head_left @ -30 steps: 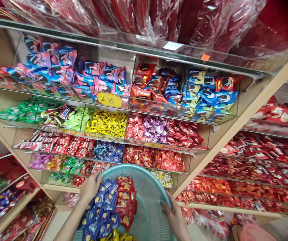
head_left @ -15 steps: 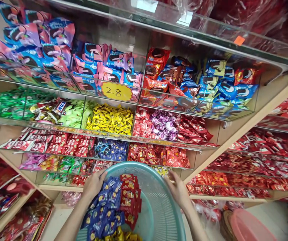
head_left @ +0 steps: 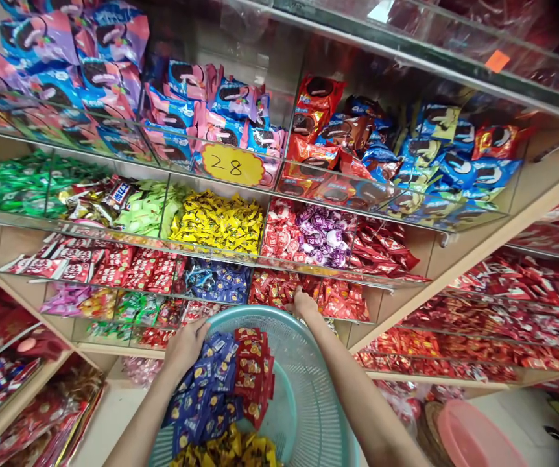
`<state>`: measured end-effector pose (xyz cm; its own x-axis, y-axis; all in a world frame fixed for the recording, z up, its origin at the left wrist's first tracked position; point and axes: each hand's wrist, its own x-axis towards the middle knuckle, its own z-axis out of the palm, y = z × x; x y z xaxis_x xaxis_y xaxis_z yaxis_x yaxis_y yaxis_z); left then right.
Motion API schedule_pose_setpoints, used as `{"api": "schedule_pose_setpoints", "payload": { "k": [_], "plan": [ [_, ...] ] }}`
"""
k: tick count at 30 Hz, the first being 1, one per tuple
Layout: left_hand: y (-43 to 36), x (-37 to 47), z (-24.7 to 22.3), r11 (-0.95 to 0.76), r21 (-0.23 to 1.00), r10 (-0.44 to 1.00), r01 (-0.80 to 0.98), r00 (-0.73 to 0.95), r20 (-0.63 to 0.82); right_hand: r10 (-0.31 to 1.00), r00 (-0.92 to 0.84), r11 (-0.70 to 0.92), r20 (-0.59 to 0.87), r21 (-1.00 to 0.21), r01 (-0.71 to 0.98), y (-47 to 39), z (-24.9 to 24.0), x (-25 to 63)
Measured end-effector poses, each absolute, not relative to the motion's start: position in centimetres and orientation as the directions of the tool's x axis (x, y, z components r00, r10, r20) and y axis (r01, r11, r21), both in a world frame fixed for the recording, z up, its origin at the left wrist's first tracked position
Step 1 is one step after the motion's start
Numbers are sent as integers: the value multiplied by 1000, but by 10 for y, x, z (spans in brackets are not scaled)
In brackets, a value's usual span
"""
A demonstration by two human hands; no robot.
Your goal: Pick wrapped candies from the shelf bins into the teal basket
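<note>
A round teal plastic basket (head_left: 331, 383) is held in front of me. My left hand (head_left: 185, 347) grips its rim at the left. Inside lie blue candy packets (head_left: 206, 389), dark red candy packets (head_left: 251, 373) and yellow-wrapped candies (head_left: 228, 451). My right hand (head_left: 305, 305) is off the rim, at the front of a shelf compartment of red-wrapped candies (head_left: 274, 287). Its fingers are mostly hidden, so I cannot see whether they hold a candy.
Glass-fronted shelves hold yellow candies (head_left: 216, 224), purple-wrapped candies (head_left: 325, 235), green candies (head_left: 11, 185) and cookie packs (head_left: 233, 97). A yellow price tag (head_left: 233, 165) reads 28. A wooden shelf post (head_left: 406, 311) slants at the right. A pink tub (head_left: 474, 434) stands on the floor.
My right hand has moved from beside the basket's right rim leftward and up to the red candies. My left hand stays on the rim. The view has shifted slightly.
</note>
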<state>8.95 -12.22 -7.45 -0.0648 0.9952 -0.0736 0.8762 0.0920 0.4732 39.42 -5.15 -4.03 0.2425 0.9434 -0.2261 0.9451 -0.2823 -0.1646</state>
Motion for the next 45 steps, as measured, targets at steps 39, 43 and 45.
{"api": "schedule_pose_setpoints", "payload": {
  "k": [39,43,45],
  "plan": [
    [-126,94,-64,95,400,995,911,-74,-68,888,-141,-424,-438,-660,-620,-178,-53,302],
    [-126,94,-63,85,406,996,910,-67,-59,892,-40,-391,-451,-724,-569,-186,-64,304],
    [-126,94,-63,86,408,996,909,-67,-62,871,54,-399,-489,-767,-503,-190,-74,309]
  ]
}}
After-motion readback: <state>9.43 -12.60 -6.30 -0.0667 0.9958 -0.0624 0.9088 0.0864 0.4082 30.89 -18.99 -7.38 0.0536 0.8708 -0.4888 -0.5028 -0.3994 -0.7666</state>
